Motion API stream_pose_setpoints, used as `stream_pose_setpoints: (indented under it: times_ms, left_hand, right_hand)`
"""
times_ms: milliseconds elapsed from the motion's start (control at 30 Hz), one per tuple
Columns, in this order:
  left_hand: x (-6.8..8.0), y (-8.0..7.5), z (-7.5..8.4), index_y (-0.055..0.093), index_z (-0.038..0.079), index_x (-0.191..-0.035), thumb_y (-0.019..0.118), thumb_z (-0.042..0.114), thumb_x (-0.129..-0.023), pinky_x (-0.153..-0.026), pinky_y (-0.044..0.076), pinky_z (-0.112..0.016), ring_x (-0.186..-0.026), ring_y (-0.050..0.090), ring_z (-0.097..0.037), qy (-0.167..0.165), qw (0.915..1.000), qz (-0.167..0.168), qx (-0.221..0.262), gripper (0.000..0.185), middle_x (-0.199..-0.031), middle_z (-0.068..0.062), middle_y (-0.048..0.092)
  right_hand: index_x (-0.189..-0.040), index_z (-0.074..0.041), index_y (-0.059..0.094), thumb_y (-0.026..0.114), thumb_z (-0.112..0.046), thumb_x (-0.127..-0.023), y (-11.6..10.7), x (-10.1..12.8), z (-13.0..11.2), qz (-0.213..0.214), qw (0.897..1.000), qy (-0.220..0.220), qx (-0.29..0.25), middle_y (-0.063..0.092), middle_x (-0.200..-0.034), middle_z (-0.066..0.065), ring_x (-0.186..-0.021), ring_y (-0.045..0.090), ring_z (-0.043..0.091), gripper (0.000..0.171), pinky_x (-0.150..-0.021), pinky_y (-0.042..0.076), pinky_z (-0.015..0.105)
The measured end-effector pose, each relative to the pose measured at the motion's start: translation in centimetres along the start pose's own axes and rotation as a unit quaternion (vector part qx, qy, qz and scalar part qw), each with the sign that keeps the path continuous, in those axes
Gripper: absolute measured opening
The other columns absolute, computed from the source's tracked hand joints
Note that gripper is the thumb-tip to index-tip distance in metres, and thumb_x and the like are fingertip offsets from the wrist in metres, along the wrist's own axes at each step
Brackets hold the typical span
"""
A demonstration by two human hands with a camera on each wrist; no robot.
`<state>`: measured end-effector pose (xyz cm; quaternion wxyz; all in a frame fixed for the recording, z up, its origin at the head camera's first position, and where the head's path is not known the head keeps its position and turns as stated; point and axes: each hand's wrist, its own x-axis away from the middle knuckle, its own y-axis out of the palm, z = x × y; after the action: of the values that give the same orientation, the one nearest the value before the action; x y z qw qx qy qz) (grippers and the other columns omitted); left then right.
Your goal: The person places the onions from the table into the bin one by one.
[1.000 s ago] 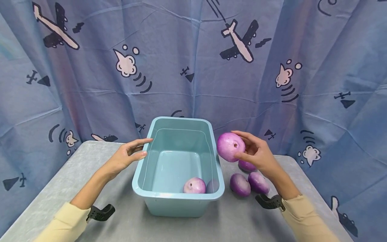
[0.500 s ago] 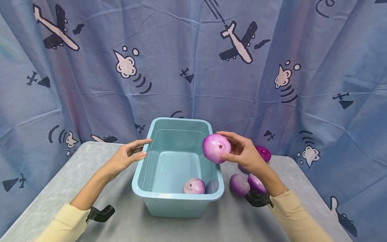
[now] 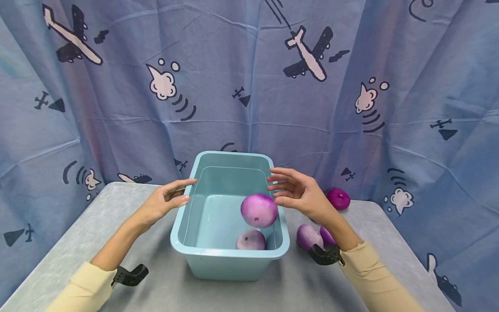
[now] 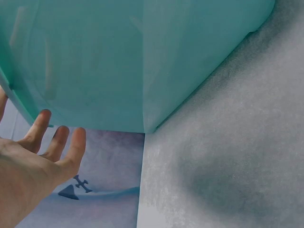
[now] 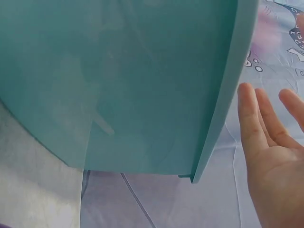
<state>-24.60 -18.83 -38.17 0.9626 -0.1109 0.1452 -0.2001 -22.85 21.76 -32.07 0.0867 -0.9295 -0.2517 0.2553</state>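
A purple onion (image 3: 259,211) hangs in mid-air inside the light blue plastic tub (image 3: 222,252), blurred and apart from my fingers. Under it a paler purple onion (image 3: 251,239) sits at the tub's near right corner. My right hand (image 3: 302,193) is over the right rim, fingers spread and holding nothing; the right wrist view shows this hand (image 5: 273,137) beside the tub's wall (image 5: 156,95). My left hand (image 3: 165,199) has its fingertips at the left rim with fingers loosely extended; in the left wrist view the hand's fingers (image 4: 73,152) lie beside the outer wall.
On the grey table (image 3: 148,242), right of the tub, lie a purple onion (image 3: 309,236), another onion (image 3: 326,235) partly behind my right wrist, and a darker magenta onion (image 3: 338,199) farther back. A blue curtain (image 3: 218,78) with airplane prints hangs behind the table.
My right hand has carried the onion leftward from beside the tub to over it and let go; the onion has dropped below the fingers. My left hand has stayed at the rim.
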Motion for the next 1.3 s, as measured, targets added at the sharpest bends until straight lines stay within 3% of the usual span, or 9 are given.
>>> stream_pose_setpoints:
  times_ms: [300,467,600,867,1067,1300]
  left_hand:
    - [0.0,0.0,0.1,0.053,0.012,-0.149,0.065,0.020,-0.101,-0.102,0.043,-0.029,-0.137,0.044,-0.031,-0.001,1.0000,0.004,-0.008,0.049,-0.150,-0.012,0.048]
    - [-0.1,0.0,0.2,0.053,0.012,-0.149,0.065,0.021,-0.102,-0.106,0.041,-0.038,-0.137,0.043,-0.029,-0.005,0.9999,0.003,-0.010,0.050,-0.151,-0.011,0.047]
    - [-0.2,0.0,0.2,0.053,0.013,-0.149,0.065,0.021,-0.101,-0.108,0.037,-0.045,-0.140,0.040,-0.029,-0.005,1.0000,0.001,-0.004,0.050,-0.152,-0.011,0.046]
    - [-0.1,0.0,0.1,0.052,0.012,-0.149,0.065,0.020,-0.101,-0.106,0.040,-0.037,-0.140,0.039,-0.029,-0.005,1.0000,0.000,-0.003,0.050,-0.152,-0.011,0.046]
    - [0.0,0.0,0.0,0.051,0.014,-0.150,0.064,0.022,-0.102,-0.112,0.031,-0.052,-0.145,0.032,-0.030,-0.004,1.0000,-0.002,-0.004,0.050,-0.155,-0.009,0.042]
    - [0.0,0.1,0.0,0.051,0.013,-0.150,0.064,0.021,-0.102,-0.113,0.029,-0.052,-0.145,0.030,-0.031,-0.004,1.0000,-0.003,-0.001,0.050,-0.155,-0.009,0.043]
  right_hand:
    - [-0.128,0.008,0.061,0.074,0.009,-0.089,-1.0,1.1,0.2,0.028,1.000,0.003,0.009,0.063,-0.122,0.027,-0.107,0.066,0.039,0.042,-0.088,0.055,0.043]
    - [-0.123,0.004,0.065,0.073,0.006,-0.091,-1.8,2.3,0.3,0.048,0.998,0.030,0.025,0.064,-0.119,0.029,-0.105,0.067,0.038,0.033,-0.088,0.055,0.042]
    - [-0.122,0.004,0.065,0.073,0.005,-0.092,-2.6,3.5,0.9,0.060,0.996,0.043,0.041,0.065,-0.118,0.026,-0.103,0.069,0.033,0.032,-0.087,0.055,0.041]
    - [-0.122,0.007,0.064,0.070,0.007,-0.093,-4.1,6.2,2.2,0.074,0.993,0.058,0.065,0.069,-0.114,0.019,-0.101,0.070,0.030,0.030,-0.086,0.055,0.037]
    - [-0.121,0.007,0.064,0.070,0.008,-0.092,-5.1,8.0,3.0,0.082,0.991,0.070,0.076,0.068,-0.115,0.021,-0.101,0.070,0.028,0.030,-0.086,0.055,0.035]
    - [-0.121,0.010,0.063,0.071,0.005,-0.093,-6.0,9.8,3.6,0.098,0.987,0.087,0.088,0.064,-0.118,0.028,-0.102,0.070,0.022,0.030,-0.086,0.055,0.032]
